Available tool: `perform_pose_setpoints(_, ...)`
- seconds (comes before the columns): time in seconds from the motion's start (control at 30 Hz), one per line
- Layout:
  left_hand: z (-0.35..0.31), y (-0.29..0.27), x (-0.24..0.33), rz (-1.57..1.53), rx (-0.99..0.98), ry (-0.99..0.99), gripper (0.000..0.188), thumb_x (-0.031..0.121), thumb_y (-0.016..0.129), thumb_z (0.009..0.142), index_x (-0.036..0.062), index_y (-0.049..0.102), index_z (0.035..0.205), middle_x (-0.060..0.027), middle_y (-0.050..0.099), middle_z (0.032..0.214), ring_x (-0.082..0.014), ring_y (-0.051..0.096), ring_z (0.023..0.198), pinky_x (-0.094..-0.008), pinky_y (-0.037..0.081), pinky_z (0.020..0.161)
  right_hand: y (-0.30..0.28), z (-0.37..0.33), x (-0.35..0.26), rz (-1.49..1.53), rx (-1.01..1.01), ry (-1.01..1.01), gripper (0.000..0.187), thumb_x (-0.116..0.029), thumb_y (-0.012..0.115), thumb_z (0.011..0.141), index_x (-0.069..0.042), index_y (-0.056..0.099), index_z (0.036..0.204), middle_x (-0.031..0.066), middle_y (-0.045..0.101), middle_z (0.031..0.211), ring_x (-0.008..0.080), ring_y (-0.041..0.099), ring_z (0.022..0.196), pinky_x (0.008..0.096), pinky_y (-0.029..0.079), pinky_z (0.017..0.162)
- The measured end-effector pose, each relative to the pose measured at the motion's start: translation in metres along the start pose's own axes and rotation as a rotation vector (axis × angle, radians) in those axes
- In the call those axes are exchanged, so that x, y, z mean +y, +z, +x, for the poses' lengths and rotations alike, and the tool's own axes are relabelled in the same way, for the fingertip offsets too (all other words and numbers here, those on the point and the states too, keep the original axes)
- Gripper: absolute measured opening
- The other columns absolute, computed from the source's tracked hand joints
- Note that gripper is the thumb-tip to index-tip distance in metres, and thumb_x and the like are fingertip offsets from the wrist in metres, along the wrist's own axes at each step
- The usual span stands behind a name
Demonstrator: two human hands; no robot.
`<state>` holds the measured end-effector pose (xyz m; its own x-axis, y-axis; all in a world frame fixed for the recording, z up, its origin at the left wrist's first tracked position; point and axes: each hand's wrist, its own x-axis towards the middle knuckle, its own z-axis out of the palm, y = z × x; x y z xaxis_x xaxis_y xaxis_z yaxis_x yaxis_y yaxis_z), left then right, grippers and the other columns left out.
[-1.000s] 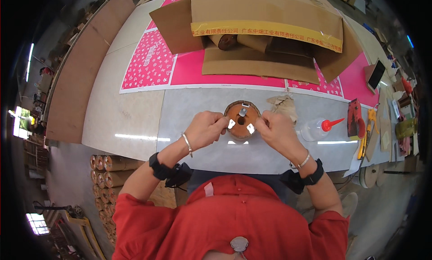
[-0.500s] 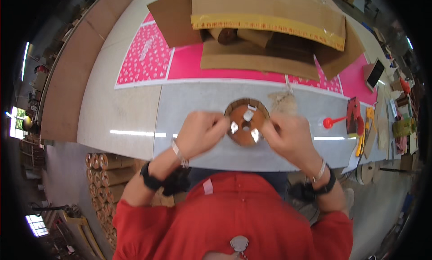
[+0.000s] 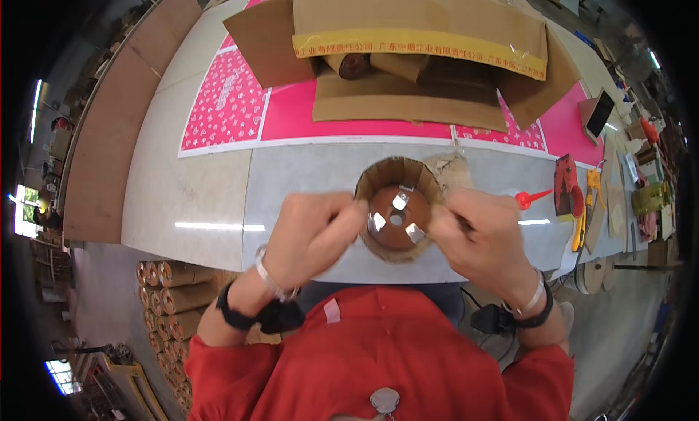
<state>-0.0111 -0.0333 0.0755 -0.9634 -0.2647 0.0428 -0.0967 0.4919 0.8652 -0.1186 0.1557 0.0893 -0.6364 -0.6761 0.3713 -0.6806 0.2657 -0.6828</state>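
A round roll (image 3: 397,235) stands on end over the near edge of the table. Its end is a reddish-brown disc with a centre hole and three shiny metal clips. A brown cardboard wrap (image 3: 386,172) forms a raised wall around that disc. My left hand (image 3: 313,235) is closed, its thumb and fingers at the left rim of the wrap. At the right rim my right hand (image 3: 482,235) is closed in the same way. Some blur covers the fingertips, and what lies inside both fists is hidden.
An open cardboard box (image 3: 422,20) lies on a pink printed sheet (image 3: 349,122) at the back. To the right are a red plastic piece (image 3: 531,199), a red tape dispenser (image 3: 566,188), a yellow cutter (image 3: 580,231) and a phone (image 3: 599,115). Wrapped rolls (image 3: 178,297) are stacked below, left.
Both hands have come slightly nearer to me and a bit further apart. More of the cardboard wall now shows above the disc. The whole view has shifted a little.
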Motion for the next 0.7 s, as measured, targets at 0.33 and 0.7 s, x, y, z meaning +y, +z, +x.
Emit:
perform_pose_setpoints(0.33, 0.003, 0.011, -0.059, -0.344, 0.03, 0.136, 0.047, 0.031, 0.073, 0.078, 0.0009, 0.053, 0.107, -0.0078, 0.059, 0.096, -0.0133, 0.055, 0.086, -0.0273, 0.044, 0.072, -0.007, 0.038, 0.037, -0.116, 0.3, 0.089, 0.018, -0.007, 0.057, 0.075, 0.0, 0.047, 0.061, 0.0123, 0.042, 0.049, 0.0194, 0.04, 0.041, 0.0319, 0.033, 0.043)
perform_pose_setpoints(0.7, 0.007, 0.096, -0.119, -0.121, -0.174, 0.152, 0.114, 0.044, 0.085, 0.058, -0.0008, 0.022, 0.141, -0.0225, 0.035, 0.138, -0.0372, 0.036, 0.128, -0.0416, 0.032, 0.106, 0.063, 0.094, 0.147, -0.153, 0.193, 0.325, 0.036, -0.028, 0.051, 0.081, 0.003, 0.059, 0.064, 0.0213, 0.056, 0.061, 0.0383, 0.055, 0.059, 0.0416, 0.045, 0.057)
